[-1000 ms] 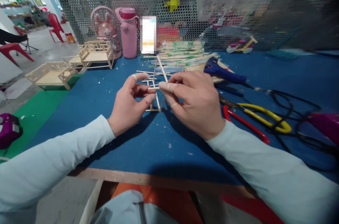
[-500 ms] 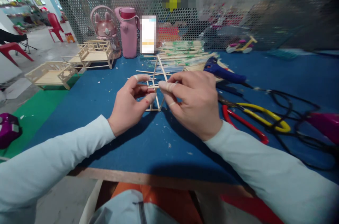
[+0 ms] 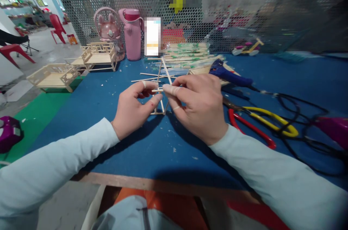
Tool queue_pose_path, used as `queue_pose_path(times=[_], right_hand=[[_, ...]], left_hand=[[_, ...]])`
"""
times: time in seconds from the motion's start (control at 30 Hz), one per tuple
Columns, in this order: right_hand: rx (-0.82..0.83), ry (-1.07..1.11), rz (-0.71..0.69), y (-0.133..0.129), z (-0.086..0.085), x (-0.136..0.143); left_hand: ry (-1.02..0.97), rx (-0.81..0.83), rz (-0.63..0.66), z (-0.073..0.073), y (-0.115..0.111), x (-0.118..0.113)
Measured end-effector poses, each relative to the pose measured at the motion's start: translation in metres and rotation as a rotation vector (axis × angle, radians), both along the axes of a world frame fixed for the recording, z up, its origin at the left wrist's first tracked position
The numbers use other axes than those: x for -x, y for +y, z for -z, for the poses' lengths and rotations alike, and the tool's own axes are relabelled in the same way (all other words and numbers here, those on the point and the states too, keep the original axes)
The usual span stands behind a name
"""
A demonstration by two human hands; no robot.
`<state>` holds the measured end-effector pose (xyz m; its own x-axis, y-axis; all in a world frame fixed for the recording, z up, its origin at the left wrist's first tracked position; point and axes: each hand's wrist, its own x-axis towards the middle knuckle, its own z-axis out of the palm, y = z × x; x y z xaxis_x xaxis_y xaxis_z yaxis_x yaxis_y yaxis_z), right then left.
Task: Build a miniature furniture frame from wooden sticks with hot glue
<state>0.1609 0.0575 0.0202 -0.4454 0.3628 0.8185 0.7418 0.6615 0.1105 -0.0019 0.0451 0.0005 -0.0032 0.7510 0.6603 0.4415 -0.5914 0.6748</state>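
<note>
A small frame of thin wooden sticks (image 3: pixel 166 71) stands on the blue table, tapering to a point at its top. My left hand (image 3: pixel 135 105) comes at it from the left, thumb and index finger closed about its middle. Between the fingertips of my right hand (image 3: pixel 199 101) is a short wooden stick (image 3: pixel 157 90), lying level across the frame and reaching toward my left fingers. Fingertips hide part of the frame's right side and the stick's right end. Several fingers have pale wraps. Loose sticks (image 3: pixel 149 74) lie just behind.
On the right are a blue glue gun (image 3: pixel 231 74), pliers with red and yellow handles (image 3: pixel 268 119) and a tangled black cord (image 3: pixel 293 105). Bundled sticks (image 3: pixel 187 54), a pink bottle (image 3: pixel 132 39) and a phone (image 3: pixel 152 36) stand behind. Miniature wooden furniture (image 3: pixel 54 76) sits left.
My left thumb and index finger have shifted slightly right, closer in on the frame. My right hand and the short stick have hardly moved.
</note>
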Motion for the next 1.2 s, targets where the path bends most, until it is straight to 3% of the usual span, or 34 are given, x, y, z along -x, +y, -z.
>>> queue_pose_path(times=[0.27, 1.2], right_hand=[[0.032, -0.002, -0.004, -0.0004, -0.0001, 0.0006], [0.001, -0.008, 0.001, -0.0003, 0.0003, 0.0005]], left_hand=[[0.073, -0.074, -0.048, -0.0013, -0.0011, 0.0006], [0.093, -0.076, -0.023, -0.0008, 0.0002, 0.0018]])
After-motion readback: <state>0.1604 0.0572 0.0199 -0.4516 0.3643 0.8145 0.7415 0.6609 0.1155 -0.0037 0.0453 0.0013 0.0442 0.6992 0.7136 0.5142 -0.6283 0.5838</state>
